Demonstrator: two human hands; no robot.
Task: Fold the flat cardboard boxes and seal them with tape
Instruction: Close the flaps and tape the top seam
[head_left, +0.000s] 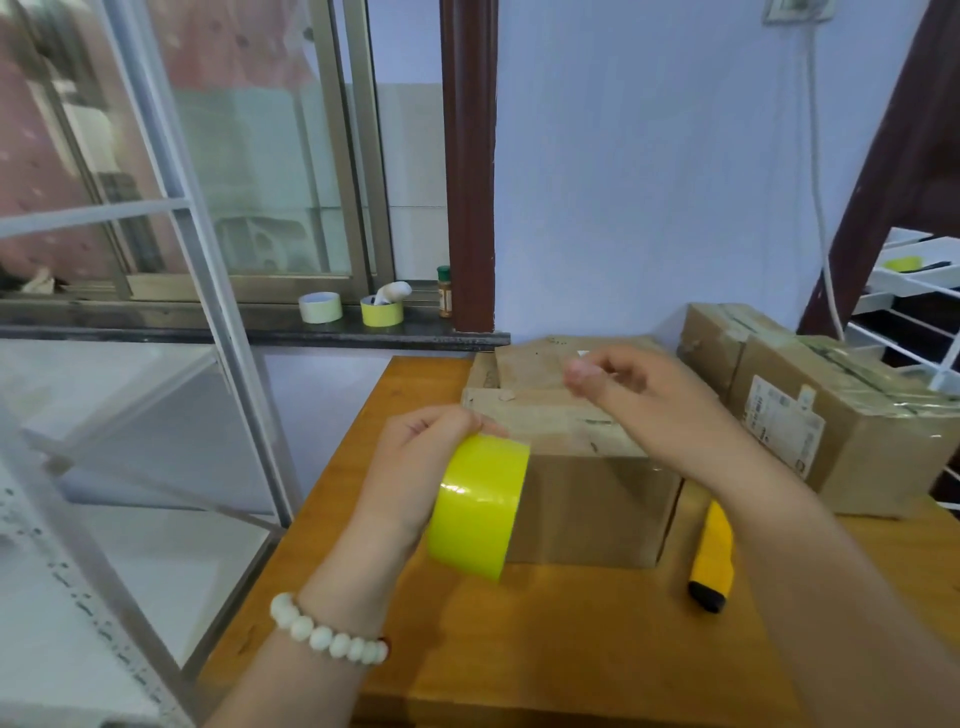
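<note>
Left hand (415, 467) grips the yellow tape roll (480, 506) at the box's (587, 499) near-left corner. Right hand (639, 400) is over the box top, fingertips drawn together, blurred; can't tell if it holds anything. Box sits on the counter (545, 649), flaps down. Knife (712, 558) lies just right of it.
</note>
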